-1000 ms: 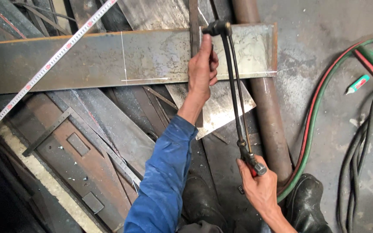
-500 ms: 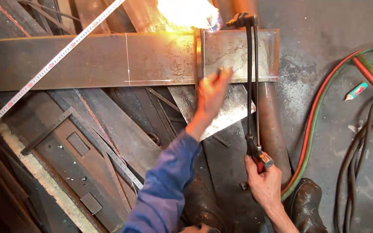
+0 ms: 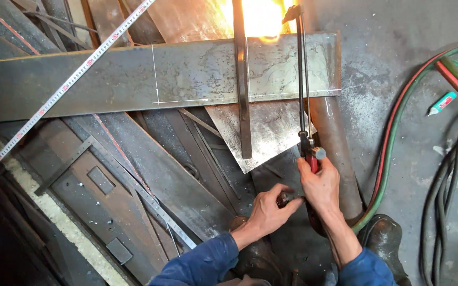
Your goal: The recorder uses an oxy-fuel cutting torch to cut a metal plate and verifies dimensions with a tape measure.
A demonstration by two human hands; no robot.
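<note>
I see the steel plate point(image 3: 133, 79) lying crosswise over a heap of scrap strips point(image 3: 149, 169), with a narrow flat bar point(image 3: 242, 95) laid across it near its right end. The torch point(image 3: 303, 79) runs just right of that bar, its tip at the plate's far edge. A tape measure point(image 3: 64, 87) crosses the plate's left half diagonally. Hoses point(image 3: 393, 137) lie on the floor point(image 3: 398, 63) to the right, a marker point(image 3: 441, 103) beyond them.

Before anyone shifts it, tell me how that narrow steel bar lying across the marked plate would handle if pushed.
The narrow bar looks like solid flat steel, so probably stiff and heavy for its width. It lies loose across the plate and overhangs onto a tilted sheet, so it may slide or pivot. Its top end sits by the torch flame: likely hot.
</note>
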